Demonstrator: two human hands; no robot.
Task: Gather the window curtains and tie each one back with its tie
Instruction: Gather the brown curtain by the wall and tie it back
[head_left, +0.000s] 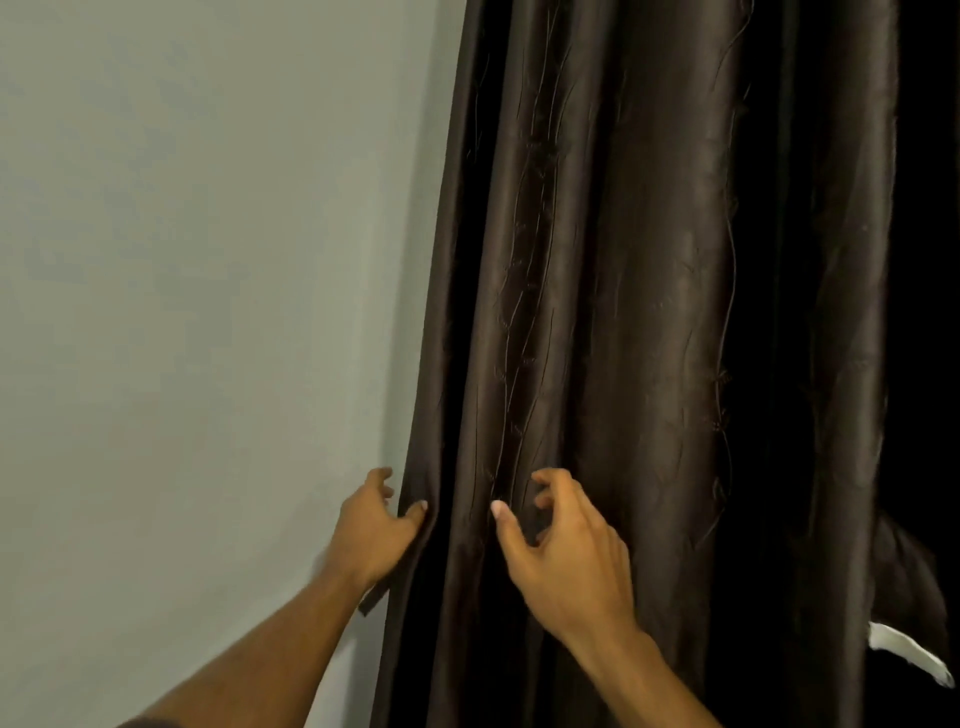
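Head view shows a dark brown curtain (623, 312) hanging in long vertical folds over the right part of the frame, against a pale grey-green wall (208, 260) on the left. Fine wavy stitched lines run down the fabric.

Left hand (371, 525): at the curtain's left edge, low in the frame. Thumb lies on the front of the edge fold, the other fingers reach behind it; the edge is pinched between them.

Right hand (566, 545): in front of the curtain's middle folds, beside the left hand. Fingers are curled and spread, thumb extended toward the left. Fingertips are at the fabric, but whether they grip a fold cannot be told.

A white strip (906, 652) shows at the lower right, beside the curtain's dark right edge; what it is cannot be told.
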